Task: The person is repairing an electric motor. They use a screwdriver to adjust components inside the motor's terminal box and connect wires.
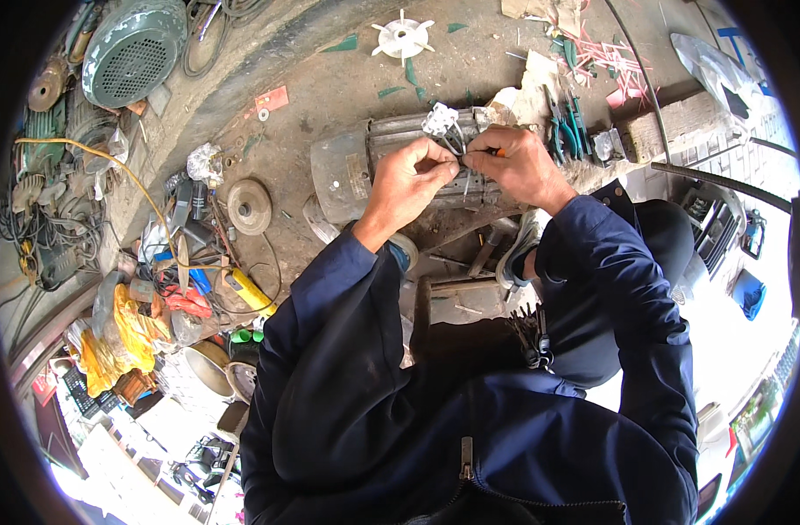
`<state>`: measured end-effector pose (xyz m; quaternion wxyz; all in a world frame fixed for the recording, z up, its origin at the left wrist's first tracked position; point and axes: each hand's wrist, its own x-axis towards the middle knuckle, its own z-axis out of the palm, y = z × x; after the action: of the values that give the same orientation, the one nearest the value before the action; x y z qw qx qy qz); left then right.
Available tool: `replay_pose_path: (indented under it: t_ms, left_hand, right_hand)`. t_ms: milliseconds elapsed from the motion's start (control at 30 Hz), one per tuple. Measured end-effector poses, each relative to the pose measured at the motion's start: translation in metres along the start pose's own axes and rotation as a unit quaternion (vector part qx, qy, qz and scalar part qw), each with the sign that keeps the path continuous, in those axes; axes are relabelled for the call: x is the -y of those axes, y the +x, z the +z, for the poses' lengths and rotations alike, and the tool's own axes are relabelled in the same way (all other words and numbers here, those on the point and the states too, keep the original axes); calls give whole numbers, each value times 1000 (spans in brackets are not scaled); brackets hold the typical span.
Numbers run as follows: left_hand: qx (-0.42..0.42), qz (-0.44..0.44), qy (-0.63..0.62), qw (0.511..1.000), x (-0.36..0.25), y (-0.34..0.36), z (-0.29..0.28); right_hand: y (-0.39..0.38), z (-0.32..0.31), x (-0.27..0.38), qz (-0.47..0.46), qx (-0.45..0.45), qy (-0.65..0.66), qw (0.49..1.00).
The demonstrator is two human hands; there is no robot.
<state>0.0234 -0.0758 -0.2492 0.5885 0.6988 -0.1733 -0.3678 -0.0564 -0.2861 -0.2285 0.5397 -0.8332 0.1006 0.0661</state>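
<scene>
A grey electric motor [340, 179] lies on its side on the dirty ground in front of me. A white terminal block [440, 120] stands up from it, and thin wires [455, 140] run down from the block. My left hand [410, 185] is closed, pinching the wires with thumb and forefinger. My right hand [520, 164] pinches at the same spot, its fingertips almost touching the left ones. A small orange piece shows between the right fingers; its kind is hidden. Pliers with dark teal handles [566, 131] lie right of the motor.
A white fan wheel [402, 38] lies beyond the motor, with pink sticks [605, 57] farther right. A wooden beam [680, 127] is at the right. On the left are a round metal cover [249, 207], a yellow tool [249, 293], an orange cord [142, 179] and a grey-green motor housing [135, 57].
</scene>
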Motion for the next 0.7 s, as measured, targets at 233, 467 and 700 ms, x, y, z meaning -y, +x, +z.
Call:
replay_pose_path:
  t_ms: [233,467,700]
  left_hand:
    - [10,-20,-8,1000,-4,-2,-4]
    - [16,3,-10,1000,-7,-1,-6]
    - [-114,61,-28,991,-12,18,-18]
  right_hand:
    - [3,-2,0,3,7,22,1000]
    - [-11,9,0,-58,-82,-40,994]
    - [-18,23,-3,-57,-151,-54,985]
